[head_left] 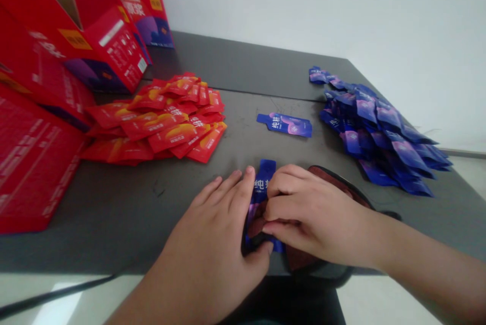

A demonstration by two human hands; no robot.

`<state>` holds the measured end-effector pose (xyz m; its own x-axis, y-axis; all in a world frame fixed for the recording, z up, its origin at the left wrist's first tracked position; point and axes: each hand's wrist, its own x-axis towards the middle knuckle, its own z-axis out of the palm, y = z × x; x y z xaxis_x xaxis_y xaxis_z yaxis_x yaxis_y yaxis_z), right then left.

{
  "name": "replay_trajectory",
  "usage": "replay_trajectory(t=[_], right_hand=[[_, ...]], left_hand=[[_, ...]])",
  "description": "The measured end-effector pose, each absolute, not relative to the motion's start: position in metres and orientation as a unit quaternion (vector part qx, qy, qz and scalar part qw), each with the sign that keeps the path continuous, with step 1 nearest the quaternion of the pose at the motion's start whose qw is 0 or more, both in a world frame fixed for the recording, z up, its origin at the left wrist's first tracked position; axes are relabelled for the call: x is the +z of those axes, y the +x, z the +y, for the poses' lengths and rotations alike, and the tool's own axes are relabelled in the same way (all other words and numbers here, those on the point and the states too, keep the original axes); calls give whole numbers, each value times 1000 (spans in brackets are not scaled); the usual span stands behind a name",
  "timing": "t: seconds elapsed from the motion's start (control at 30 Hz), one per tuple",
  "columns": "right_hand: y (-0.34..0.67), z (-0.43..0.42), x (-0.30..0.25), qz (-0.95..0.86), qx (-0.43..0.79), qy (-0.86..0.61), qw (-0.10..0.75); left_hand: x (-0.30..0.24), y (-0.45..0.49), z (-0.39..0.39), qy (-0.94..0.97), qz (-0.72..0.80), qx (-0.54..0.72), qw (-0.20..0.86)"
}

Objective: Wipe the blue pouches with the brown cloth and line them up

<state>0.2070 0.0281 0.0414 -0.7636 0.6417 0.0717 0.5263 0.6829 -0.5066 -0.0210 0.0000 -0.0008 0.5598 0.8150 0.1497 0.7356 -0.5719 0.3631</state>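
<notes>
A plain white wall (304,6) stands behind a matte grey tabletop (132,213), with 2 bare hands at work near its front edge. Between them lies 1 flat, glossy blue sachet (260,188) with white lettering and a narrow neck. Its long axis runs away from the person, neck at the far end, and its lower half is partly covered.

The left hand (224,224) is spread flat along the sachet's left side, fingers straight and pointing away, thumb set apart and reaching across the near end. The right hand (311,208) comes in from the right, fingers curled and tips close to the thumb over the middle of the sachet. A small reddish-brown piece (256,228) shows at those tips; whether they grip it cannot be told. Under the right hand lies a dark brown, black-rimmed flat object (298,259).

Straight ahead, a second blue sachet (291,125) lies crosswise, neck to the left, apart from both hands but nearer the right. Farther right is a heap of blue sachets (374,127), again on the right hand's side. A heap of red-and-orange sachets (163,122) lies ahead and left, nearer the left hand, beside red printed cardboard boxes (110,56).
</notes>
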Motion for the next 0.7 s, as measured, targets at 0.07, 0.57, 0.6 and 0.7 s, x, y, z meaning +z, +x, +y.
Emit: replay_trajectory(t=[0.07, 0.57, 0.6, 0.7], right_hand=[[209, 30, 40, -905, 227, -338, 122], [228, 39, 33, -847, 84, -469, 234], [228, 33, 37, -853, 95, -453, 241], [224, 12, 47, -878, 186, -384, 216]], left_hand=[[0, -21, 0, 876, 442, 148, 125], [1, -24, -1, 882, 440, 110, 130], [0, -24, -1, 880, 443, 111, 128], [-1, -22, 0, 881, 443, 117, 122]])
